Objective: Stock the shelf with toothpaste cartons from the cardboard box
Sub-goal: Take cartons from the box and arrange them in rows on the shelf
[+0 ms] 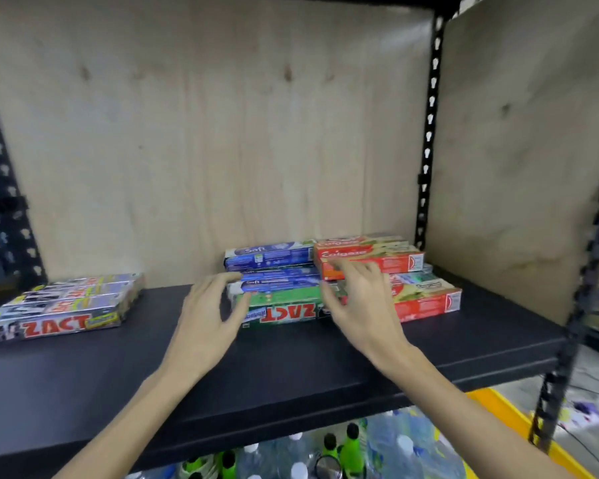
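Both hands, the left hand (pixel 210 307) and right hand (pixel 360 299), fingers spread and holding nothing, reach over the black shelf (pixel 291 368) at the stacked toothpaste cartons (pixel 284 311); a second ZACT stack (pixel 63 311) lies well left.
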Motion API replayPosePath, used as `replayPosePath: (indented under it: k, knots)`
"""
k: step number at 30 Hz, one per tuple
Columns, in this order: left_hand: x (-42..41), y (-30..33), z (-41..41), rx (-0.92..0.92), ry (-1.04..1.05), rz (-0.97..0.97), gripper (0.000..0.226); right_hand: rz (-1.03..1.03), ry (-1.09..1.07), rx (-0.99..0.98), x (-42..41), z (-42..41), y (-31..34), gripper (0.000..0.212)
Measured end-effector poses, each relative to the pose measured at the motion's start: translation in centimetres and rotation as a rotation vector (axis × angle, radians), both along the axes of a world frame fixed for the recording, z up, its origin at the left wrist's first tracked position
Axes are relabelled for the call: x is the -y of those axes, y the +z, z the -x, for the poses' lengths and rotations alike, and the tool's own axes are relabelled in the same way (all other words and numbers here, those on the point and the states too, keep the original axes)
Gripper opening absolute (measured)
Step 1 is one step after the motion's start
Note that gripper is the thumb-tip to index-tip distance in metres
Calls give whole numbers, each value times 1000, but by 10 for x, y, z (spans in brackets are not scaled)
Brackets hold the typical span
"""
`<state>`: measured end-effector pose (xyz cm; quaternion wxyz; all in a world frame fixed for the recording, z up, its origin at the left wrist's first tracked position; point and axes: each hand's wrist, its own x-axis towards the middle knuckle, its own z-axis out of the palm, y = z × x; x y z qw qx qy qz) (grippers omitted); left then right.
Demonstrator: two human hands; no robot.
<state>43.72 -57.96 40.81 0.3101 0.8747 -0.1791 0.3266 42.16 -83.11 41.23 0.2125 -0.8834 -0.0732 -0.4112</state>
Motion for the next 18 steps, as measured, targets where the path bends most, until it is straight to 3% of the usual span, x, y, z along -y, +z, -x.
replayPosePath:
  k: [7, 9, 12, 15, 18]
  knots:
    - [98, 26, -46, -172, -31, -58, 50, -85, -292, -165, 133, -43, 19, 43]
    - [120, 31, -60, -279, -75, -64, 60, -103, -304, -300, 153, -51, 21, 54]
    - [146, 33, -76, -348, -128, -33, 53, -123, -247, -462, 167, -66, 19, 65]
    - [161, 25, -86, -272, -52, -26, 47, -153, -174, -411, 172, -80, 10, 53]
    - [158, 20, -90, -273, -21, 155, 48, -128, -148, -349, 169, -81, 10, 50]
